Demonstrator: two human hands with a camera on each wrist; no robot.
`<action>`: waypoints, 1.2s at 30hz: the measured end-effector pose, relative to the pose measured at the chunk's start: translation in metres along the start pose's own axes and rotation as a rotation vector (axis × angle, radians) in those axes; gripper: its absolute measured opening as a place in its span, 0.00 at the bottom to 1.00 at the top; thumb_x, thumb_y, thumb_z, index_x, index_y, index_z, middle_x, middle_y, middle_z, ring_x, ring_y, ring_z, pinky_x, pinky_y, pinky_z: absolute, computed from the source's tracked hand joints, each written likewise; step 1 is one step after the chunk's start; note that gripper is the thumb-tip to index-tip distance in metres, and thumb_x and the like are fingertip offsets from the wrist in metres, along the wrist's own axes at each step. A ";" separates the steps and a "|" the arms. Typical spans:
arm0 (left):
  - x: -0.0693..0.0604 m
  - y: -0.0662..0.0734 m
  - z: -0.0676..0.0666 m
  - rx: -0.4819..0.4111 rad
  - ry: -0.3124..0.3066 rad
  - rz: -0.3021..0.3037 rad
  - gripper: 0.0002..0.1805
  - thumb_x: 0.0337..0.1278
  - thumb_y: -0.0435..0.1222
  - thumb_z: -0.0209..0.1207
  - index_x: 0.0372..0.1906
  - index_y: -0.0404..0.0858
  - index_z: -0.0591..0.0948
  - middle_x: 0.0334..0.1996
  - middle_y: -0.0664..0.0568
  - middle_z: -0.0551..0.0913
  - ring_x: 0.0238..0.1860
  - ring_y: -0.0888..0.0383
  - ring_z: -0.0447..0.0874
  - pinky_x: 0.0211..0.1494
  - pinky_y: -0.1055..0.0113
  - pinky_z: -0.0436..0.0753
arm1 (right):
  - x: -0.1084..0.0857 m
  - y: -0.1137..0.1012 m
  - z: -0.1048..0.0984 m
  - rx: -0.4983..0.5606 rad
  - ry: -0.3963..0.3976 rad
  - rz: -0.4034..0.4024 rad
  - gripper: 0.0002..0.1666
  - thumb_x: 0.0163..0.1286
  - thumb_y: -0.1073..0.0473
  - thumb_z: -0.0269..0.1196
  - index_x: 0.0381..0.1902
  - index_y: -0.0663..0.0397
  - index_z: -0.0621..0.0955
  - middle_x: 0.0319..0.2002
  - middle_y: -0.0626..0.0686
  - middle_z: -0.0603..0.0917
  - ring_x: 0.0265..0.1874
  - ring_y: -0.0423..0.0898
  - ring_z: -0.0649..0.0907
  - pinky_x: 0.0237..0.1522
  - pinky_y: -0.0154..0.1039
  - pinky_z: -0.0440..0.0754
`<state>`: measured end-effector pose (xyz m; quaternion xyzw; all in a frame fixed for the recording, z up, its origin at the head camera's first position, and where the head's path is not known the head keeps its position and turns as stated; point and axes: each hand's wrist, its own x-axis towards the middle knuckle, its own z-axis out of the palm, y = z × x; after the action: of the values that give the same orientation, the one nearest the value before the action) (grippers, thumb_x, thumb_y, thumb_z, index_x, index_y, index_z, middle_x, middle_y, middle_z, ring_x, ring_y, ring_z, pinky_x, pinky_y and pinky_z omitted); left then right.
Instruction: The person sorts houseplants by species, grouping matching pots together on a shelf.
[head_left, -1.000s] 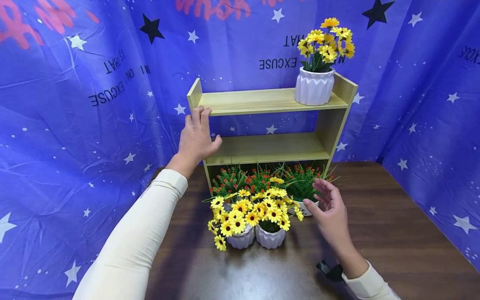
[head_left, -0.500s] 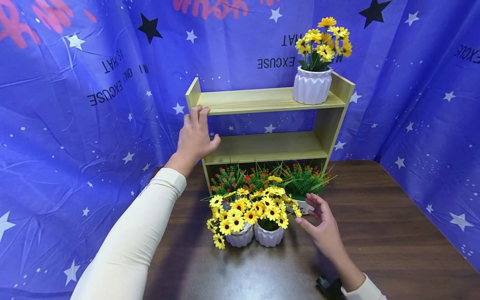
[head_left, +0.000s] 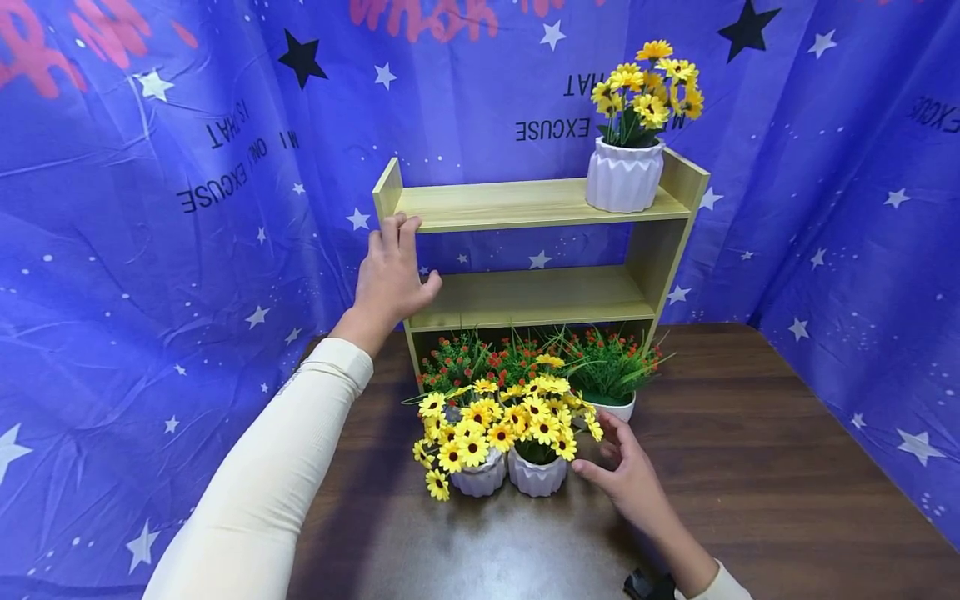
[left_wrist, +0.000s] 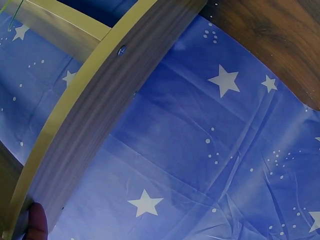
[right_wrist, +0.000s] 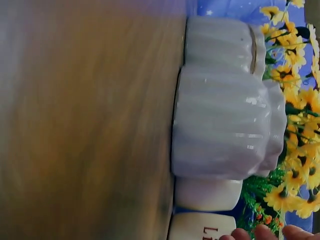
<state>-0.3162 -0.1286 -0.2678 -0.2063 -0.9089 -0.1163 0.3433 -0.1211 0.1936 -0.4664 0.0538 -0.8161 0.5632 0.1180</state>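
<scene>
Gripping the shelf [head_left: 487, 203] with our left hand [head_left: 388, 282], we hold our right hand [head_left: 624, 471] wide beside the front right pot [head_left: 537, 477] on the table [head_left: 765, 475]; likely stiff, slick and breakable, it suits cupping round its sides.

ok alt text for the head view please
A person's right hand is beside two white pots of yellow flowers on a table, red-flowered plants behind; the left hand holds a wooden shelf topped by a third pot.
</scene>
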 end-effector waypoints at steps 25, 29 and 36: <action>0.000 -0.002 0.002 0.011 0.034 0.029 0.44 0.50 0.47 0.64 0.68 0.37 0.57 0.65 0.38 0.57 0.49 0.34 0.70 0.33 0.46 0.83 | -0.006 0.002 0.030 -0.005 -0.149 0.126 0.50 0.56 0.57 0.76 0.72 0.63 0.64 0.64 0.65 0.73 0.62 0.60 0.74 0.54 0.48 0.80; -0.001 -0.002 0.003 0.000 0.029 0.023 0.44 0.49 0.47 0.64 0.68 0.37 0.57 0.65 0.38 0.57 0.49 0.33 0.70 0.33 0.46 0.83 | -0.002 0.006 0.035 0.089 -0.165 0.132 0.48 0.57 0.59 0.75 0.72 0.58 0.65 0.64 0.63 0.74 0.62 0.58 0.74 0.57 0.47 0.79; 0.000 -0.002 0.003 -0.004 0.017 0.013 0.43 0.49 0.46 0.64 0.68 0.37 0.57 0.65 0.38 0.57 0.50 0.33 0.69 0.33 0.46 0.82 | 0.005 0.007 0.044 0.168 -0.129 0.118 0.47 0.56 0.62 0.75 0.71 0.57 0.66 0.63 0.62 0.75 0.61 0.58 0.75 0.58 0.49 0.77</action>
<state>-0.3191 -0.1294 -0.2700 -0.2120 -0.9044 -0.1178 0.3512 -0.1329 0.1550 -0.4866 0.0514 -0.7738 0.6308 0.0268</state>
